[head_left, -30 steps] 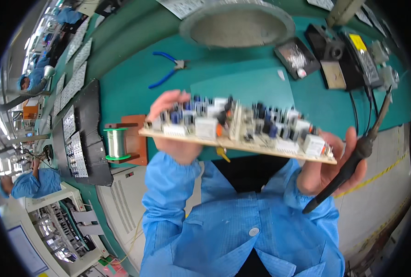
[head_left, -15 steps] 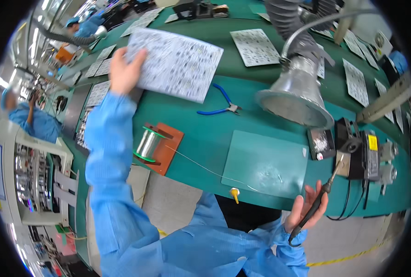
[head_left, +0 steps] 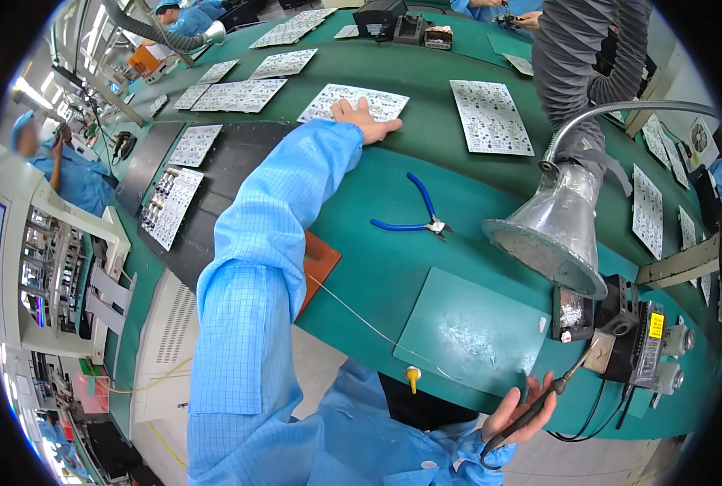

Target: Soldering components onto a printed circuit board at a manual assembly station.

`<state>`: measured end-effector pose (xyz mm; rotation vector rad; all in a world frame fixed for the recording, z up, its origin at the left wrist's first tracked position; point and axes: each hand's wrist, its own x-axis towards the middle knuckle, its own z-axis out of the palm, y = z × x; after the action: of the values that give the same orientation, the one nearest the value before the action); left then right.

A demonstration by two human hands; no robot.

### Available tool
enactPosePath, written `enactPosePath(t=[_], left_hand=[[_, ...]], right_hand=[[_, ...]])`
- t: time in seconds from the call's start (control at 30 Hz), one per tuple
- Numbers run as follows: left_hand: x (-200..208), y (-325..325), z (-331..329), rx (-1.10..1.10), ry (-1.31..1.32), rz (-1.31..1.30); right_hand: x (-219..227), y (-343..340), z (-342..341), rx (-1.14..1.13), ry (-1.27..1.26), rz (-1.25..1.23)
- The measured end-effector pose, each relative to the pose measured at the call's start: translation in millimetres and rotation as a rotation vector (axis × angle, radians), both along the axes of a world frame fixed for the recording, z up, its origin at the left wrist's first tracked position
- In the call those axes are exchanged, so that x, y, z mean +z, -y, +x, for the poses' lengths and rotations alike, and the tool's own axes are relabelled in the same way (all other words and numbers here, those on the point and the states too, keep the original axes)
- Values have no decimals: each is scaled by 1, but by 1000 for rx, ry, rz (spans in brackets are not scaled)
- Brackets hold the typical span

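My left hand (head_left: 367, 121) reaches to the far side of the bench, its fingers spread out on a white circuit board panel (head_left: 322, 104) that lies on the dark green belt. Closer to me, my right hand (head_left: 511, 411) is closed around the black handle of a soldering iron (head_left: 557, 386), whose tip points up and to the right. A translucent mat (head_left: 458, 316) lies beyond that hand. A strand of solder wire (head_left: 353, 310) runs onto the mat from a brown holder (head_left: 319, 263), partly covered by my left sleeve. Blue-handled cutters (head_left: 410, 223) rest behind the mat.
A metal fume hood (head_left: 555, 219) on a grey hose overhangs the right side. Soldering station equipment (head_left: 640, 348) and a small black box (head_left: 572, 314) stand below it. More board panels (head_left: 491, 117) lie along the belt. A black tray (head_left: 231, 162) is at left; other people work further off.
The board panel that my left hand held up in the air now lies on the belt, and its fingers have spread. The right hand keeps the soldering iron. The whole view has shifted.
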<state>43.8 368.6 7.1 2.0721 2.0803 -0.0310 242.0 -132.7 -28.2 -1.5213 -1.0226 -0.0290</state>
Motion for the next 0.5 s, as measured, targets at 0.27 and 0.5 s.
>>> enactPosePath(t=[0.27,0.5], left_hand=[[32,-10,83,-240,208,329],[-2,22,173,192,710,105]], right_hand=[[-3,-2,0,-5,36,9],[0,0,-3,-16,2,20]])
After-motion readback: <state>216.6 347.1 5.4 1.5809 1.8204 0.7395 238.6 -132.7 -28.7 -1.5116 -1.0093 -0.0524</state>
